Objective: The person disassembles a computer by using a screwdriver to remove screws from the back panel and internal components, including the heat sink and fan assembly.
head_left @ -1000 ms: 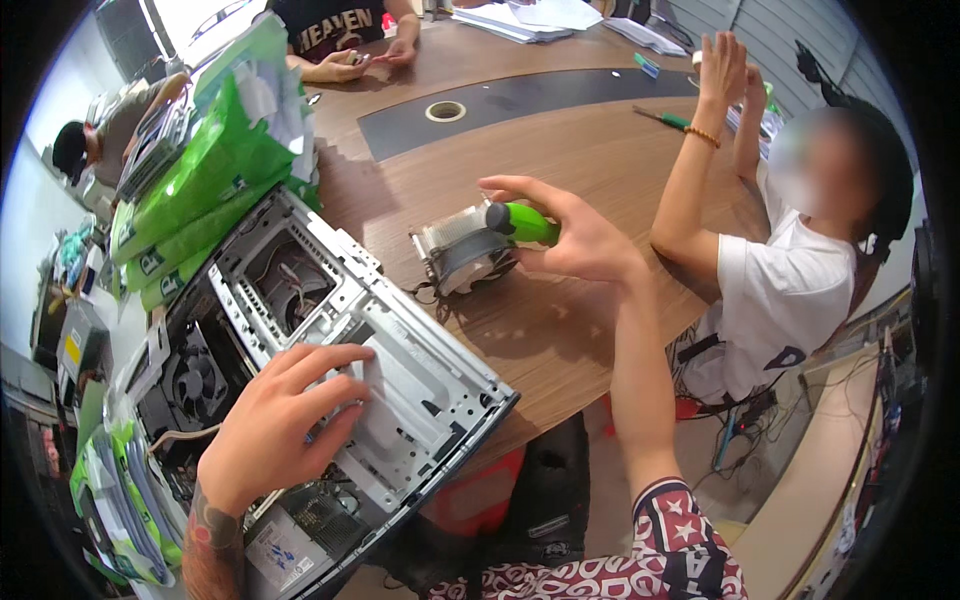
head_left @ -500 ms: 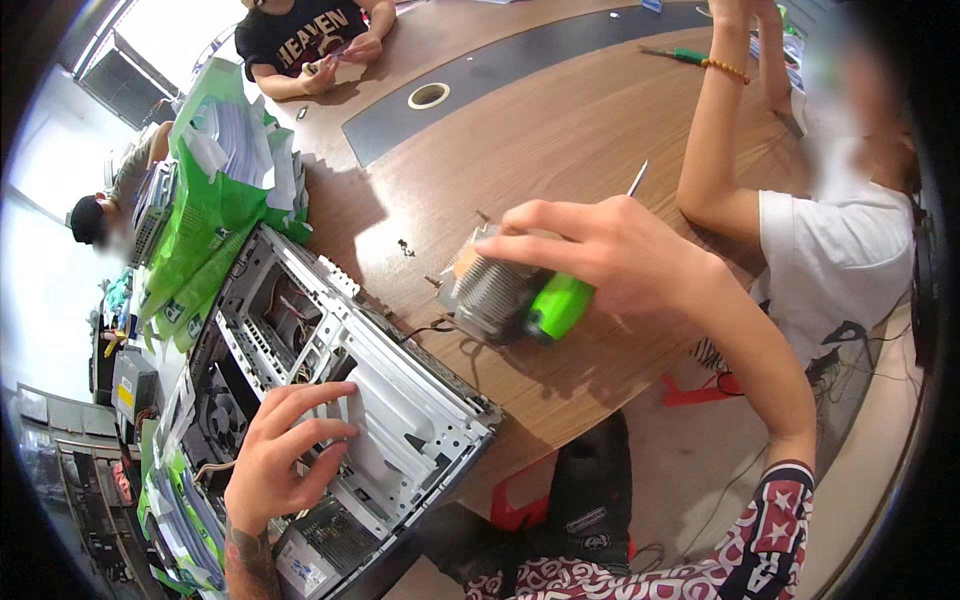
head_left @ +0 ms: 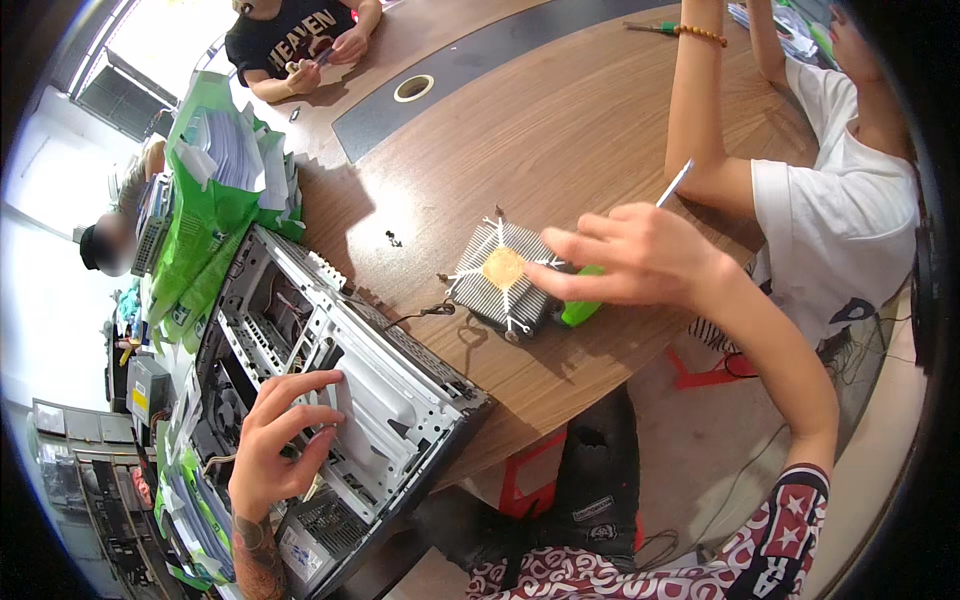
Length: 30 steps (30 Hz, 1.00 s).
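A square finned heat sink (head_left: 478, 262) sits on the table with its round copper-coloured centre facing up. Four white arms with pegs reach to its corners. My right hand (head_left: 640, 258) is just right of it, index finger extended to the edge of the centre. That hand is closed around a screwdriver; its green handle (head_left: 582, 298) shows below the fingers and its metal shaft (head_left: 676, 182) points up and away. My left hand (head_left: 282, 440) rests on the open computer case (head_left: 385, 410), fingers apart and bent over the pale metal frame, with nothing in them.
Small dark screws (head_left: 393, 239) lie behind the heat sink, and a black cable (head_left: 425, 312) is between it and the case. A green bag of papers (head_left: 205, 200) stands beyond the case. A co-worker in white (head_left: 830, 220) leans an elbow on the table at right.
The heat sink has gone from tilted to lying with its copper-coloured centre up. My right hand has shifted right, off its top. My left hand stays on the case.
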### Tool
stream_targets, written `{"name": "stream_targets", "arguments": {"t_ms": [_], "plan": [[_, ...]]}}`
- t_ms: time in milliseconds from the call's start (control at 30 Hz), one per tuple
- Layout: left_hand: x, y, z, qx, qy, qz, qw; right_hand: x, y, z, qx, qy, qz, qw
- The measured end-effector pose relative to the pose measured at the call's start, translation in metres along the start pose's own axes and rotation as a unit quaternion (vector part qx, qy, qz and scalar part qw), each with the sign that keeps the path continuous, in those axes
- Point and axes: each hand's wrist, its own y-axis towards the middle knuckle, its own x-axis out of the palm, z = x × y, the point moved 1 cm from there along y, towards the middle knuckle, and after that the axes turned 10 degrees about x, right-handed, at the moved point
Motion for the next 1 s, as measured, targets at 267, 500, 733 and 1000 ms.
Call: {"name": "stream_targets", "arguments": {"t_ms": [267,500,733,1000], "plan": [[0.002,0.007,0.004,0.036,0.042,0.007,0.998,-0.036,0.015,0.027,0.192,0.089,0.026,0.977],[-0.001,0.07,0.047,0.104,0.086,-0.076,0.988,-0.012,0.123,0.051,0.147,0.498,0.349,0.78],[0.024,0.079,0.053,0.112,0.093,-0.177,0.973,0.059,0.108,0.062,0.414,0.771,0.191,0.445],[0.015,0.061,0.055,0.092,0.055,-0.227,0.968,0.108,0.095,0.065,0.333,0.887,0.047,0.317]]}}
